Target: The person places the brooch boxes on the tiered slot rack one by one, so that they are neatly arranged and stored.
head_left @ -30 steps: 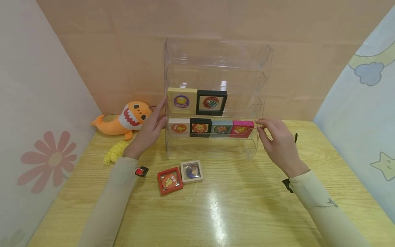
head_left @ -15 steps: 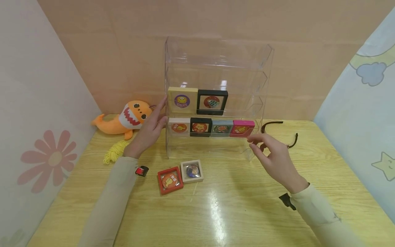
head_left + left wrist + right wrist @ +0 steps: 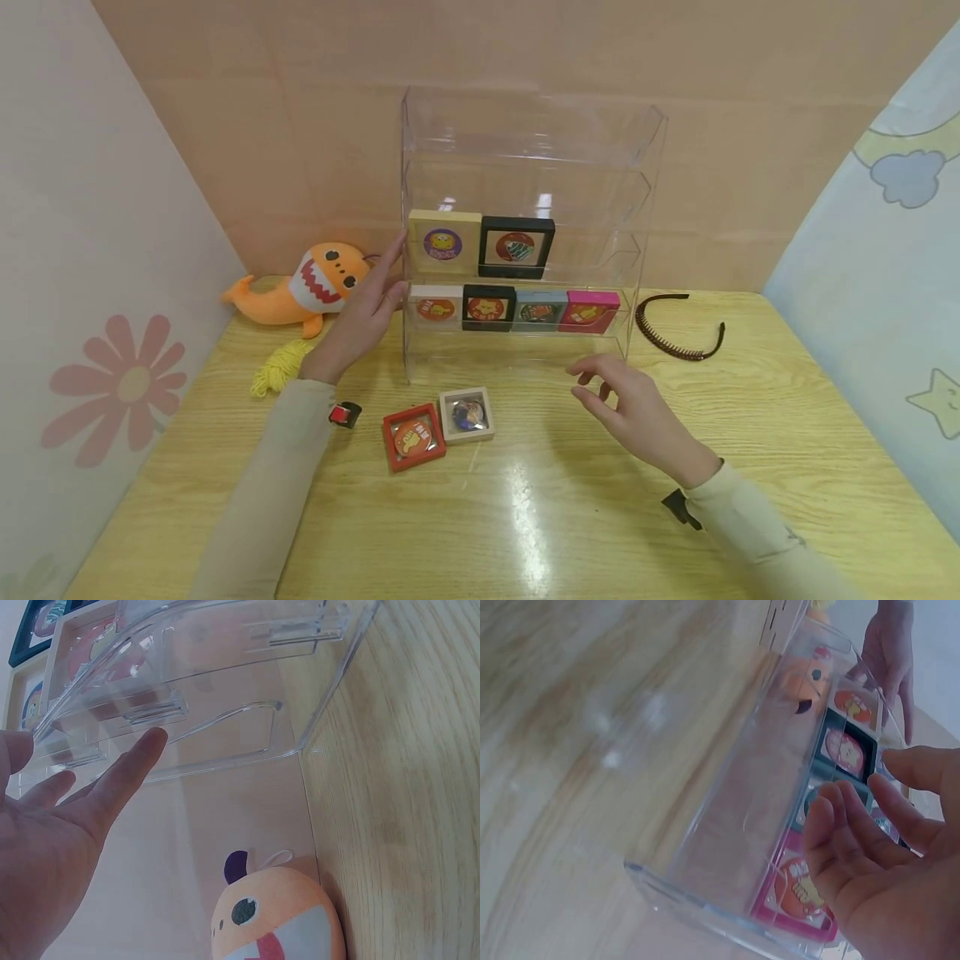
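A clear tiered display rack (image 3: 525,152) stands at the back of the table. My left hand (image 3: 362,321) rests its straight fingers against the rack's left side. My right hand (image 3: 626,408) is in front of the rack's lower right, fingers loosely bent, holding nothing. A yellow frame (image 3: 444,218) and a black frame (image 3: 517,222) share one tier. Below them stand a white frame (image 3: 436,292), another black frame (image 3: 488,292), a grey-blue frame (image 3: 540,298) and a pink frame (image 3: 591,298). On the table lie a red frame (image 3: 414,437) and a cream frame (image 3: 467,415).
An orange shark plush (image 3: 303,292) sits left of the rack, with a bundle of yellow yarn (image 3: 279,371) in front of it. To the right lies a dark toothed headband (image 3: 667,343). Printed panels flank the wooden table (image 3: 600,533).
My right hand has left the pink frame at the rack's right side and moved down and to the left, uncovering the headband. My left hand stays where it was.
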A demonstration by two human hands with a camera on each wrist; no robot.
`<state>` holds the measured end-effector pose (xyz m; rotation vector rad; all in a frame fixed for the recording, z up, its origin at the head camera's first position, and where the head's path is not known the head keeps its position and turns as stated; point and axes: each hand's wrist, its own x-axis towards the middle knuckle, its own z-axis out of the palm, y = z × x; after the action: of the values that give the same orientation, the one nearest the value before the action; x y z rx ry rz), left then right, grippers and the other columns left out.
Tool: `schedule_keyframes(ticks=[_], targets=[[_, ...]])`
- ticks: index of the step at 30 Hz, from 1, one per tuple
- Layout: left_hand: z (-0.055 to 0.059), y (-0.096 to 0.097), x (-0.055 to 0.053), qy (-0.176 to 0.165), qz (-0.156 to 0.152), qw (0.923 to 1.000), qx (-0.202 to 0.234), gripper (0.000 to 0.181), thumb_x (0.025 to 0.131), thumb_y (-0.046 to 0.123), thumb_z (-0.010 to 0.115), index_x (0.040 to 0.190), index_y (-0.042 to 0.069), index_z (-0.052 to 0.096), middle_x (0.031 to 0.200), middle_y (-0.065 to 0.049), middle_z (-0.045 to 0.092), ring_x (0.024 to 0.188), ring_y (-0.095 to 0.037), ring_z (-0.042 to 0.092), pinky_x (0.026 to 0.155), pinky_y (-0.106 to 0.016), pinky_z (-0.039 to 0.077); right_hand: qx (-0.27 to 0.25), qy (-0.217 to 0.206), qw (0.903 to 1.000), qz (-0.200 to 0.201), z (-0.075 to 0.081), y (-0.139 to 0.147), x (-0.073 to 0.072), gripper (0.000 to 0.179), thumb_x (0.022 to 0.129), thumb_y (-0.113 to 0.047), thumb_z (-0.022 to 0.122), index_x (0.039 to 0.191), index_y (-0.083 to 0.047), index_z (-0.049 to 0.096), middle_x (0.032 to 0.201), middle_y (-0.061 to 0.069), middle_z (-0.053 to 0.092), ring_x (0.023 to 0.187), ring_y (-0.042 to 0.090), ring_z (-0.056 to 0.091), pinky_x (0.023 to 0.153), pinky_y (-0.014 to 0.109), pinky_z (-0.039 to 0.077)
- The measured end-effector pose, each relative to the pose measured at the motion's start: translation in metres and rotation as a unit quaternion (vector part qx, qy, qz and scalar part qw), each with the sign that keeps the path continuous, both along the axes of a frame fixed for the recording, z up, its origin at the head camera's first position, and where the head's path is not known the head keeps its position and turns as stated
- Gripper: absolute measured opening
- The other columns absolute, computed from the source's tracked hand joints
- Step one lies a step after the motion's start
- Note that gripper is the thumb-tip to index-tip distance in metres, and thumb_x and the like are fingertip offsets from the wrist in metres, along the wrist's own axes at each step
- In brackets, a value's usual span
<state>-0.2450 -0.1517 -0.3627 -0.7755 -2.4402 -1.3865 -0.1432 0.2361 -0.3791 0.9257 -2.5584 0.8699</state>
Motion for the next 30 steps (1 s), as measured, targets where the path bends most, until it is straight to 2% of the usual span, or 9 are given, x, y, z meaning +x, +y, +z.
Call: schedule_keyframes(ticks=[6, 12, 15, 19, 24, 30], targets=[[0.0, 0.0, -0.001, -0.001, -0.003, 1.0, 0.003, 0.067, 0.11, 0.018, 0.042, 0.161, 0.047, 0.008, 0.167, 0.004, 0.018, 0.142, -0.034, 0.04, 0.114, -0.057, 0.035, 0.016, -0.058, 0.9981, 0.015, -0.005, -0.013, 0.003, 0.03, 0.095, -0.008, 0.071, 0.125, -0.009, 0.065, 0.108, 0.001, 0.066, 0.079, 0.008, 0.054, 0.064, 0.032, 0.053], [0.0, 0.001, 0.0, -0.002, -0.008, 0.9999, 0.006, 0.067, 0.11, 0.018, 0.041, 0.161, 0.046, 0.008, 0.167, 0.003, 0.018, 0.141, -0.034, 0.041, 0.109, -0.055, 0.042, 0.041, -0.112, 0.9924, 0.032, -0.011, -0.025, 0.003, 0.036, 0.097, -0.014, 0.07, 0.13, -0.003, 0.062, 0.12, 0.01, 0.065, 0.094, 0.023, 0.06, 0.068, 0.032, 0.056], [0.0, 0.001, 0.0, -0.007, -0.012, 0.9999, 0.01, 0.067, 0.11, 0.017, 0.041, 0.161, 0.046, 0.008, 0.167, 0.003, 0.017, 0.138, -0.035, 0.045, 0.105, -0.055, 0.046, 0.058, -0.138, 0.9879, 0.039, -0.014, -0.031, 0.002, 0.041, 0.096, -0.015, 0.071, 0.133, 0.0, 0.06, 0.123, 0.012, 0.063, 0.098, 0.026, 0.061, 0.071, 0.034, 0.057], [-0.001, 0.0, 0.0, -0.012, -0.011, 0.9998, 0.01, 0.067, 0.11, 0.017, 0.042, 0.161, 0.046, 0.008, 0.167, 0.003, 0.016, 0.137, -0.036, 0.046, 0.104, -0.055, 0.047, 0.104, -0.169, 0.979, 0.049, -0.018, -0.041, -0.002, 0.056, 0.094, -0.02, 0.075, 0.141, 0.001, 0.053, 0.126, 0.013, 0.059, 0.106, 0.026, 0.06, 0.085, 0.039, 0.057], [-0.001, 0.0, 0.001, -0.014, -0.01, 0.9998, 0.01, 0.067, 0.111, 0.018, 0.041, 0.161, 0.047, 0.007, 0.167, 0.002, 0.017, 0.138, -0.036, 0.045, 0.104, -0.055, 0.047, 0.155, -0.19, 0.9676, 0.059, -0.021, -0.051, -0.006, 0.074, 0.091, -0.033, 0.078, 0.149, 0.001, 0.045, 0.131, 0.014, 0.054, 0.114, 0.025, 0.058, 0.098, 0.044, 0.052], [0.0, 0.0, 0.0, 0.0, -0.006, 1.0, 0.001, 0.067, 0.111, 0.019, 0.041, 0.161, 0.046, 0.007, 0.167, 0.002, 0.018, 0.14, -0.035, 0.042, 0.107, -0.055, 0.043, 0.168, -0.184, 0.9656, 0.074, -0.023, -0.06, -0.011, 0.082, 0.089, -0.039, 0.078, 0.15, 0.002, 0.043, 0.129, 0.014, 0.054, 0.112, 0.023, 0.057, 0.097, 0.042, 0.052]])
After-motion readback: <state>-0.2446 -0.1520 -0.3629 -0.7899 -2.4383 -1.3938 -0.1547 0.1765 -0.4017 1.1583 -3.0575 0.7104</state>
